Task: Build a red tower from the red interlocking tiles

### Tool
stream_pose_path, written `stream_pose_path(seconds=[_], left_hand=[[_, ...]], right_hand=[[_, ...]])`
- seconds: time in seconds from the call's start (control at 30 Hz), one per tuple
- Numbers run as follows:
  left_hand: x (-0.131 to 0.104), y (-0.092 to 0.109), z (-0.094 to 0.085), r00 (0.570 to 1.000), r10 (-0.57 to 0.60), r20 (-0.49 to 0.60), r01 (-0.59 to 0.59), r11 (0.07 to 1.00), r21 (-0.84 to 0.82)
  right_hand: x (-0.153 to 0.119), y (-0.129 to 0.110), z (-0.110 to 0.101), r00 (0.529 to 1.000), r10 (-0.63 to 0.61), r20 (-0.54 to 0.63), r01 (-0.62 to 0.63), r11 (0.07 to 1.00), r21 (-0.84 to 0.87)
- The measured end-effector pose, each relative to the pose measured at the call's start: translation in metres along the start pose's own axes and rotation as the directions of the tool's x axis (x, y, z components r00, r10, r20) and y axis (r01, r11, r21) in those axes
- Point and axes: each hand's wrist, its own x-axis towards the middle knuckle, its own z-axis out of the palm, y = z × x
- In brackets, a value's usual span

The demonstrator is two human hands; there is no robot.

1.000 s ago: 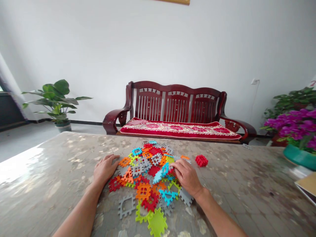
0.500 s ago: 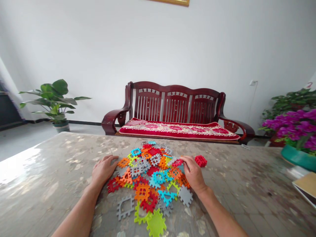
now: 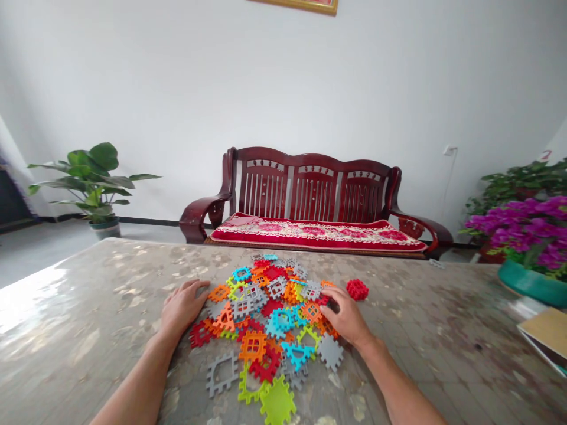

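A heap of plastic interlocking tiles in red, orange, grey, blue and lime green lies between my hands; some have window or triangle cut-outs. My left hand rests on the table at the heap's left side, fingers stretched out, holding nothing. My right hand is at the heap's right edge, thumb and fingers apart. By its fingertips are a grey window tile and an orange window tile. A red tile shows partly in the gap between thumb and fingers. Beyond this hand sits a small red stack of tiles.
The patterned table spans the foreground. A flowerpot with purple flowers and a book-like item stand at right. Behind the table is a dark red wooden bench; a potted plant is on the floor at left.
My right thumb and fingers have spread apart from their pinch on tiles, and the grey window tile now lies flatter on the heap. My left hand stays in place. The view has shifted slightly.
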Motion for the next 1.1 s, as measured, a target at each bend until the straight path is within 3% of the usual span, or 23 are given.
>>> stream_pose_path(seconds=[0.13,0.33,0.43,0.53,0.7,0.83,1.1], left_hand=[[0.002,-0.003,0.004,1.0,0.005,-0.016,-0.005,1.0,0.005],[0.003,-0.004,0.005,1.0,0.007,-0.015,-0.007,1.0,-0.013],[0.003,-0.004,0.004,1.0,0.009,-0.025,-0.01,1.0,-0.016],[0.003,-0.004,0.005,1.0,0.008,-0.015,-0.008,1.0,-0.016],[0.004,-0.006,0.006,1.0,0.009,-0.009,-0.009,1.0,-0.017],[0.004,-0.006,0.006,1.0,0.005,-0.002,-0.005,1.0,-0.014],[0.006,-0.01,0.008,1.0,0.027,0.005,-0.027,0.999,-0.017]], right_hand=[[0.001,0.003,0.001,0.998,0.025,-0.057,-0.025,1.0,0.0],[0.001,-0.007,-0.01,0.98,-0.18,-0.087,0.18,0.984,-0.018],[0.004,-0.007,-0.017,0.961,-0.207,-0.185,0.201,0.978,-0.052],[0.009,0.007,-0.026,0.915,-0.13,-0.381,0.107,0.991,-0.081],[0.01,0.043,-0.039,0.793,0.134,-0.595,-0.214,0.975,-0.065],[0.008,0.064,-0.039,0.745,0.284,-0.604,-0.332,0.943,0.034],[0.009,0.077,-0.032,0.713,0.403,-0.574,-0.368,0.912,0.182]])
